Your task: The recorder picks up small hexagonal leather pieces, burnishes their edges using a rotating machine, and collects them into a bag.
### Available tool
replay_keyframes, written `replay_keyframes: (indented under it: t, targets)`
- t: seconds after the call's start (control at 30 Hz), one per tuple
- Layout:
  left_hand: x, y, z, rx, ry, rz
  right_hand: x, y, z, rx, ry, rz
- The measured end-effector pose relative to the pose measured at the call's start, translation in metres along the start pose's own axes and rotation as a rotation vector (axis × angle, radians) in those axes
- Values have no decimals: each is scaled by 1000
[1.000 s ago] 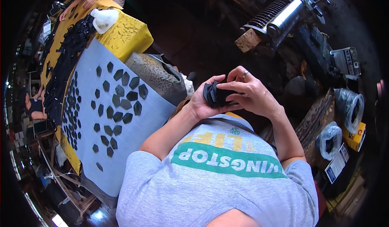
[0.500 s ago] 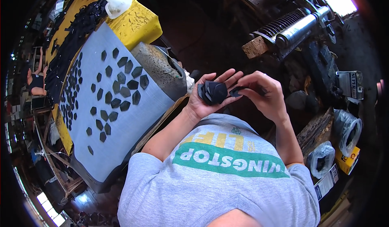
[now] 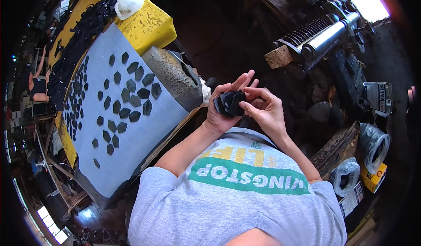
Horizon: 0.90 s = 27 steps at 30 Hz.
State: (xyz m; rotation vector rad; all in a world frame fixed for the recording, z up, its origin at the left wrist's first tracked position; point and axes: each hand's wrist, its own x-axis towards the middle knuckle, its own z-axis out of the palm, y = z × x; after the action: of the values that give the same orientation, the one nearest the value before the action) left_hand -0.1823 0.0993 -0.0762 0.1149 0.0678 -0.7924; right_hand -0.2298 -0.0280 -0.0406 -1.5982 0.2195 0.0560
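Observation:
A loose stack of black pentagon-shaped pieces (image 3: 230, 103) rests in the palm of my left hand (image 3: 218, 119), the thumb bent over its edge and the fingers reaching up behind. My right hand (image 3: 267, 110) has come against the stack's right side, thumb and forefinger pinched at a black piece there. How many pieces lie in the pile cannot be made out. To my left, many more black pentagon pieces (image 3: 131, 85) are spread singly over a pale grey sheet (image 3: 144, 147) on the table.
Beyond the sheet a yellow-covered table (image 3: 147, 26) carries a white plastic jug (image 3: 128, 5) and a heap of black strips (image 3: 83, 39). A machine with a metal roller (image 3: 329, 35) stands at the far right. Clear plastic-wrapped rolls (image 3: 346, 175) and a yellow box (image 3: 374, 178) lie at right.
My right hand has moved left and closer, bringing its pinched piece from beside my left fingertips onto the stack. My left fingers have curled up more around the pile.

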Motion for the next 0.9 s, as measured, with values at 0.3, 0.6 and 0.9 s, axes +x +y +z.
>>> replay_keyframes:
  t: [0.3, 0.6, 0.9]
  targets:
    - [1, -1, -1, -91, 60, -15, 1, -1, -2, 8, -15, 1]
    - [-3, 0, -1, -231, 149, -120, 7, -24, -29, 221, -263, 6]
    - [-9, -2, -5, -152, 144, -346, 19, -40, -25, -579, -540, -178]
